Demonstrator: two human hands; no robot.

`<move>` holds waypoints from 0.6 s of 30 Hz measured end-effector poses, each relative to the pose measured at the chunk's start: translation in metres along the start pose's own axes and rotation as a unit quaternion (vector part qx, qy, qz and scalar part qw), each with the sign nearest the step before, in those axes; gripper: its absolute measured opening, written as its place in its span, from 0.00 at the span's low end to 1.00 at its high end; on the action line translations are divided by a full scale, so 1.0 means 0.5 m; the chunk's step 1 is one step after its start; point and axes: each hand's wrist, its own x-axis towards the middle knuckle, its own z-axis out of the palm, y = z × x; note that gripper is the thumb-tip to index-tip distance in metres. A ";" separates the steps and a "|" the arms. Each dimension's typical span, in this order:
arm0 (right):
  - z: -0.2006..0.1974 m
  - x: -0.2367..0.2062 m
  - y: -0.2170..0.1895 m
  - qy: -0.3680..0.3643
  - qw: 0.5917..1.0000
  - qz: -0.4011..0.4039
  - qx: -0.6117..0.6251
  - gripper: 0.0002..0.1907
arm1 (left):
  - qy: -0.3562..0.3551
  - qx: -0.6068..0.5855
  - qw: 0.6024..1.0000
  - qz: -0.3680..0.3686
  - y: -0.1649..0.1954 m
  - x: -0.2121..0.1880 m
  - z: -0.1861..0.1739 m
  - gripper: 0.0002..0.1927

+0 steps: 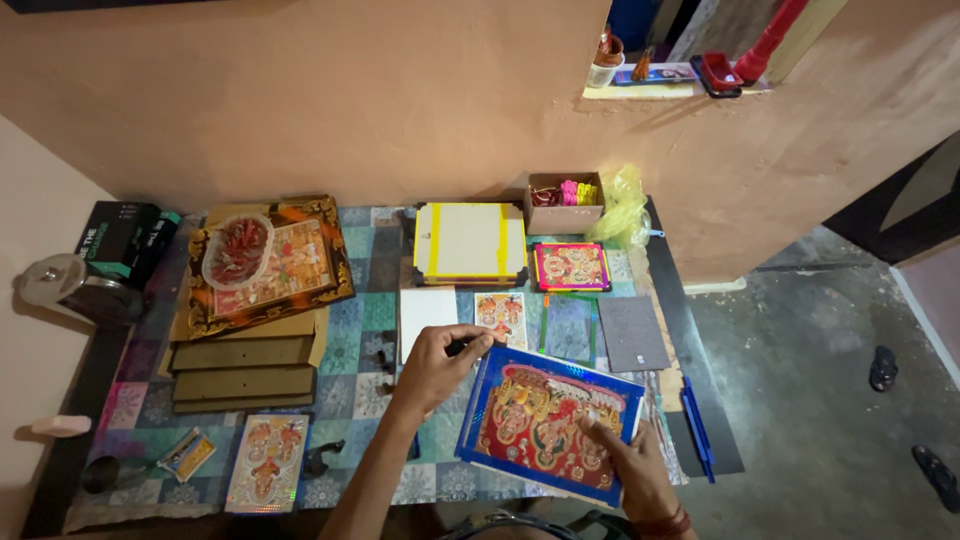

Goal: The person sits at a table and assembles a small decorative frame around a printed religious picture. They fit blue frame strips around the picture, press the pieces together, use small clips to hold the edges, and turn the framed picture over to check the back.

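The blue-framed picture [550, 420] lies flat at the near edge of the table [360, 300], just right of centre. Its long axis runs from upper left to lower right, tilted against the table's edge, with one corner pointing toward the small card [500, 317] above it and the near corner hanging close to the table's front. The left hand [435, 365] sits at the frame's upper left corner, fingers curled narrowly around a small dark object [462, 347] pinched at the fingertips; what that object is cannot be told. The right hand [625, 460] rests on the frame's lower right part, fingers loosely bent, a fingertip pressing on the printed surface and holding nothing.

Just above the frame lie a white sheet [425, 318], a green-edged glass pane [570, 328] and a grey board [632, 333]. Farther back stand a pink-framed picture [571, 267], a board with yellow tape [470, 242] and an open cardboard box [564, 203] beside a yellow bag [622, 208]. To the left, a gold ornate frame [265, 265] carries a bowl [237, 250], with brown boards [243, 370] stacked below. A loose print [267, 463] lies near the front left. Blue strips [697, 428] lie at the table's right edge.
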 end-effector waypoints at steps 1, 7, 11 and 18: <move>0.001 0.002 0.002 0.003 1.000 0.009 0.011 0.14 | -0.007 -0.008 1.000 0.013 0.002 -0.002 -0.004 0.16; -0.001 -0.001 0.002 0.005 1.000 -0.023 -0.017 0.14 | -0.012 -0.035 0.999 -0.012 0.004 -0.003 -0.009 0.18; 0.000 -0.007 -0.004 -0.016 1.000 -0.024 0.007 0.14 | 0.008 0.072 0.997 0.039 -0.002 -0.003 -0.011 0.20; 0.013 -0.007 -0.004 -0.014 0.997 0.027 0.071 0.14 | 0.026 0.041 0.998 0.045 -0.006 -0.006 -0.001 0.22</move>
